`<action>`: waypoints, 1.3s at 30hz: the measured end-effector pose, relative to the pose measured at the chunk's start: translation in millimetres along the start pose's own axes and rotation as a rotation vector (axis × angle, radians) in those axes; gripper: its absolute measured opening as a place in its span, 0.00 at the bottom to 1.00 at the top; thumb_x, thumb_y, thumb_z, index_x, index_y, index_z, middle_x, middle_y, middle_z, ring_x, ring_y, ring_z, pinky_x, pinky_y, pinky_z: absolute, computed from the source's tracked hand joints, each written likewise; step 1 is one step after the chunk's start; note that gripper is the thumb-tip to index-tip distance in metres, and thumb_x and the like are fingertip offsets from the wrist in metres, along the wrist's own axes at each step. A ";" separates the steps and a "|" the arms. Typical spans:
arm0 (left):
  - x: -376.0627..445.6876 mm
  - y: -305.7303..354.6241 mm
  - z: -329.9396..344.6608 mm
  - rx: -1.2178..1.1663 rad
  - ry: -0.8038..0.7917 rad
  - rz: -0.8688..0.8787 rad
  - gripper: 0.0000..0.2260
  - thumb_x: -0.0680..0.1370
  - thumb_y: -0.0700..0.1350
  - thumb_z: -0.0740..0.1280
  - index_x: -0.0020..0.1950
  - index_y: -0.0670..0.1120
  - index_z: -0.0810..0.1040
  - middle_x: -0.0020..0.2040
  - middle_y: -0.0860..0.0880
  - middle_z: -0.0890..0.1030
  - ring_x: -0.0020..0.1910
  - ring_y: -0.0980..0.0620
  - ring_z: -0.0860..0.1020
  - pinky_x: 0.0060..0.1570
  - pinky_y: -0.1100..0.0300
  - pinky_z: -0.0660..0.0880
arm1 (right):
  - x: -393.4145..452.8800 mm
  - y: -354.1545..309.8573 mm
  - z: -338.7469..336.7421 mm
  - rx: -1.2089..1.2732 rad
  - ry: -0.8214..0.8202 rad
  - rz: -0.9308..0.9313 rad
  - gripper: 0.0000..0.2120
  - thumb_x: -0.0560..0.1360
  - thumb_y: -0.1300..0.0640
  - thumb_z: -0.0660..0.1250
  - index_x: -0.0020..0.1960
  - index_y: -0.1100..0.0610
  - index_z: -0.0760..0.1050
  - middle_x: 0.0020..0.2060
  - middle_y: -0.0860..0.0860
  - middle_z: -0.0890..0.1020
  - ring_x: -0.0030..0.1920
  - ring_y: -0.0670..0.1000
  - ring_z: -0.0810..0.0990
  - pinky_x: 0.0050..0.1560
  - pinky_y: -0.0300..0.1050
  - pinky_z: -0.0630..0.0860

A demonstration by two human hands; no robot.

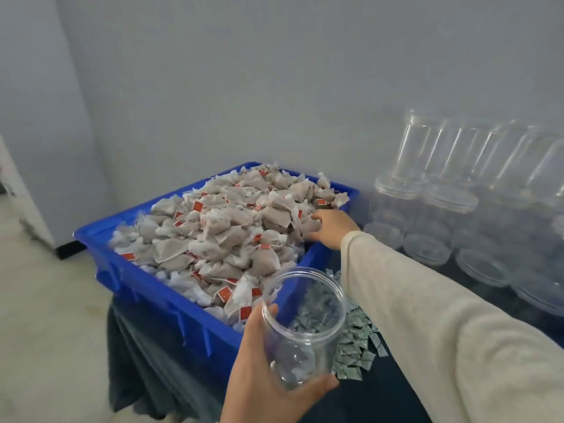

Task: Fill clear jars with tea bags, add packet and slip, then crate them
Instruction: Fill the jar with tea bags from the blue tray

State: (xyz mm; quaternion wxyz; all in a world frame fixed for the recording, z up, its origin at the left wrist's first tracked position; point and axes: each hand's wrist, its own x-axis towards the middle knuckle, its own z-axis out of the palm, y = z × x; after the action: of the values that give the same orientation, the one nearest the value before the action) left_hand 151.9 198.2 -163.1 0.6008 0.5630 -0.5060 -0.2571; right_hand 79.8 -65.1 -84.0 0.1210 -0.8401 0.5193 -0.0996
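While my left hand [268, 358] grips one empty clear jar [302, 325], tilted above the near corner of the blue crate [146, 288], my right hand [331, 228] reaches into the heap of tea bags [219, 233] at the crate's far side, fingers curled among them; I cannot tell whether they hold one. Beside the jar lies one pile of small green-grey packets [357, 343], too many to count. Well right, empty jars [442, 209] stand stacked, count unclear.

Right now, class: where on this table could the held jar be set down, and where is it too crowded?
Bare dark cloth shows near the front edge, between the packets and the sleeve. Crowded: the blue bin heaped with tea bags, and empty jars packing the right side.
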 end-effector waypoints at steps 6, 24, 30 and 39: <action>6.7 8.1 8.4 0.022 0.014 0.114 0.43 0.54 0.64 0.78 0.65 0.61 0.63 0.63 0.76 0.67 0.61 0.76 0.67 0.51 0.83 0.64 | 9.9 11.9 8.8 -0.051 0.117 -0.016 0.14 0.78 0.55 0.66 0.63 0.54 0.75 0.57 0.53 0.80 0.54 0.54 0.78 0.54 0.45 0.72; 19.1 2.7 23.9 0.053 0.044 0.055 0.44 0.51 0.70 0.75 0.63 0.73 0.59 0.60 0.70 0.73 0.59 0.71 0.72 0.54 0.75 0.71 | -124.8 -27.0 -109.1 0.697 -0.012 -0.390 0.06 0.64 0.56 0.77 0.39 0.50 0.82 0.33 0.43 0.85 0.34 0.38 0.81 0.38 0.28 0.75; 19.7 0.9 25.3 0.057 0.046 0.061 0.44 0.53 0.68 0.77 0.64 0.70 0.61 0.58 0.67 0.75 0.58 0.65 0.75 0.58 0.61 0.75 | -156.1 -33.7 -93.3 0.514 -0.191 -0.409 0.05 0.68 0.58 0.77 0.40 0.50 0.82 0.33 0.43 0.84 0.34 0.37 0.80 0.37 0.28 0.74; 18.7 -1.3 24.2 0.059 0.039 0.116 0.41 0.55 0.64 0.77 0.63 0.70 0.61 0.59 0.71 0.73 0.59 0.67 0.74 0.53 0.74 0.72 | -157.9 -45.9 -76.1 0.130 -0.160 -0.490 0.05 0.70 0.53 0.76 0.45 0.52 0.84 0.30 0.38 0.78 0.33 0.31 0.76 0.34 0.23 0.68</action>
State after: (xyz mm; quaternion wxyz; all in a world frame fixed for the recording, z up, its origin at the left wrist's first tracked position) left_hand 137.2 171.4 -161.9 0.6075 0.5554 -0.5332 -0.1957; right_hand 26.9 88.7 -4.2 0.1877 -0.9364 0.2817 -0.0926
